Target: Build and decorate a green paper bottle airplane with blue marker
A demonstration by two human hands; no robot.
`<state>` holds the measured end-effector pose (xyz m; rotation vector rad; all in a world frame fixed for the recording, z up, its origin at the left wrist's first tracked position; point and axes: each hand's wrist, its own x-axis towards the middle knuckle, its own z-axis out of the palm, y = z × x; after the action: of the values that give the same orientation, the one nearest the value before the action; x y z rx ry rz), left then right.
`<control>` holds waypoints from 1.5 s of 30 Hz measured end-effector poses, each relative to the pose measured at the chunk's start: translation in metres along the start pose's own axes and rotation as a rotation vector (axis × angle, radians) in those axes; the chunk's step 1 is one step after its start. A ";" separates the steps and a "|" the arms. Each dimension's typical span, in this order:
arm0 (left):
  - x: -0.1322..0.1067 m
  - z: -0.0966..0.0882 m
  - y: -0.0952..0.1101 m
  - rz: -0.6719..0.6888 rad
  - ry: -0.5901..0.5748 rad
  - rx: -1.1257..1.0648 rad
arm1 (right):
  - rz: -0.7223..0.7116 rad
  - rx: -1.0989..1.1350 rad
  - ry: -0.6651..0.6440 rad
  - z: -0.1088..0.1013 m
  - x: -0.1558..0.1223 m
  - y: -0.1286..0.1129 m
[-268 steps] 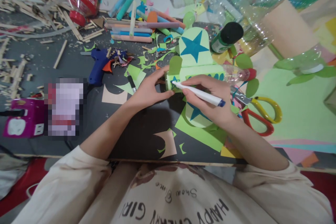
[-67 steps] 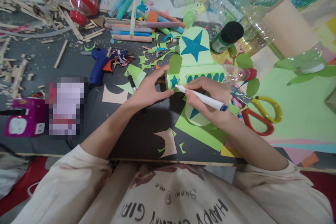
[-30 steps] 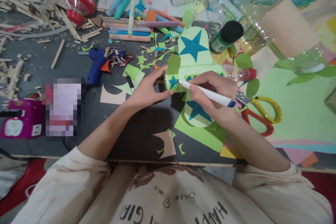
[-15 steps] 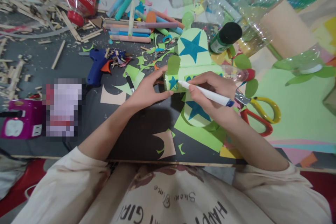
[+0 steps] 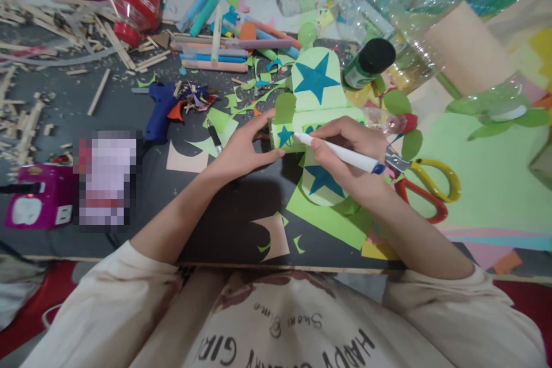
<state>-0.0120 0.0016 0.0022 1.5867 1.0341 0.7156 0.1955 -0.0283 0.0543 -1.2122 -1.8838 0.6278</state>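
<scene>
A paper-covered bottle model shaped like a plane [image 5: 319,108], light green with blue stars on its wings, lies on the dark table. My left hand [image 5: 245,148] is closed round its left end, thumb in front and fingers behind. Between the fingers of my right hand [image 5: 349,146] is a white marker [image 5: 340,152] with a blue end. Its tip touches or sits very close to the small blue star [image 5: 285,136] on the model's tail part. My right hand hides part of the model's middle and lower wing.
Scissors [image 5: 435,184] with red and yellow handles lie right of my right hand. Behind the model stand a dark-capped green bottle [image 5: 370,63] and several markers [image 5: 215,54]. A blue glue gun [image 5: 160,109] and a purple box [image 5: 38,195] are at left. Paper scraps surround the model.
The whole view has shifted slightly. Both hands, the marker and the model keep almost the same positions.
</scene>
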 end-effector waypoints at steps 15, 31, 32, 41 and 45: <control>0.001 -0.001 -0.002 -0.020 -0.005 -0.007 | -0.086 -0.065 -0.180 -0.008 0.003 -0.005; 0.001 -0.001 -0.003 0.008 -0.006 0.005 | -0.116 -0.076 -0.141 -0.006 0.001 -0.002; 0.001 -0.001 -0.003 0.011 -0.004 0.005 | -0.113 -0.078 -0.143 -0.006 0.002 -0.002; 0.001 -0.001 -0.003 0.022 -0.008 0.010 | -0.113 -0.108 -0.153 -0.006 0.002 0.000; 0.001 -0.002 -0.002 0.013 -0.012 0.020 | -0.117 -0.094 -0.162 -0.006 0.002 0.000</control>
<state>-0.0139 0.0032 0.0003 1.6141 1.0256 0.7054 0.1998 -0.0266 0.0578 -1.1279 -2.1243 0.5951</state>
